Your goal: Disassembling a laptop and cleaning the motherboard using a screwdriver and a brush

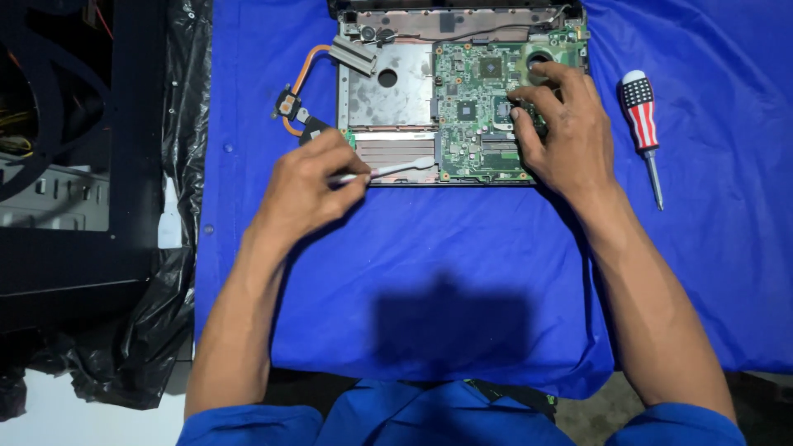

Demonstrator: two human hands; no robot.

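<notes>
Nearest the camera, blue sleeves (pixel 429 417) lead up over a blue cloth (pixel 462 272) spread on the bench. The left hand (pixel 310 186) has its fingers closed around a thin white brush (pixel 396 170), whose tip lies over the front edge of an opened laptop base (pixel 388 91). The right hand (pixel 562 124) rests with fingers spread and bent, pressing on the green circuit board (pixel 475 107), gripping nothing. Right of it lies a striped-handled screwdriver (pixel 643 124). Further left sits a copper heat pipe assembly (pixel 301 103); beyond the cloth, black plastic sheeting (pixel 178 124).
</notes>
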